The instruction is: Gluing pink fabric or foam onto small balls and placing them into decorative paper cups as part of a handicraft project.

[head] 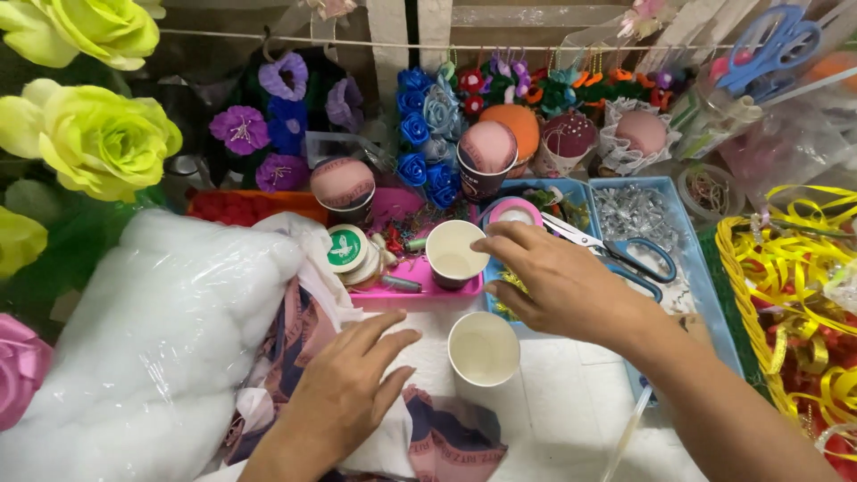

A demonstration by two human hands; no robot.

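My right hand [561, 281] reaches forward with fingers spread, its fingertips at the rim of a paper cup [455, 253] standing in a pink tray [420, 290]; it holds nothing. A second empty paper cup [483, 349] stands upright on the white surface just below that hand. My left hand [350, 384] lies flat, fingers apart, on a patterned cloth [446, 442] next to a big bag of white stuffing [152, 348].
Blue-handled scissors [625, 254] lie on a blue tray [692, 268] to the right. A yellow basket of ribbon [794, 295] stands far right. Fabric-topped cups [487, 156], round tins [347, 248], blue and purple cloth flowers [420, 134] crowd the back; green-yellow roses [89, 134] fill the left.
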